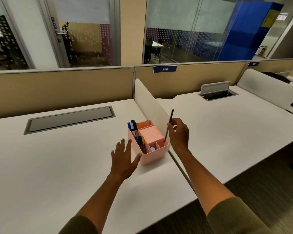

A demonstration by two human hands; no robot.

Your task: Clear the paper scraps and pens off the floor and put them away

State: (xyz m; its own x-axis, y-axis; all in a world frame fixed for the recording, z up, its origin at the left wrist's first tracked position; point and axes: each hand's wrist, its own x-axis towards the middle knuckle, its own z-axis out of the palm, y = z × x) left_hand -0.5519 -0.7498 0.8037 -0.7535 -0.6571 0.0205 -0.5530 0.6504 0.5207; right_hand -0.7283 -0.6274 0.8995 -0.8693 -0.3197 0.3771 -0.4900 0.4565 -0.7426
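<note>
Right hand (178, 132) grip pinches a dark pen (169, 125), tip hidden inside the pink organiser (153, 157); left hand (123, 156) spread

Pink organizer (148, 146) sits near the right edge of the left desk (49, 157). Low divider (147, 102) rises just right and far of it, blocking that side. Pens (136, 134) fill its left slots. Broad bare desktop left and near. Right desk (227, 129) open.
</note>
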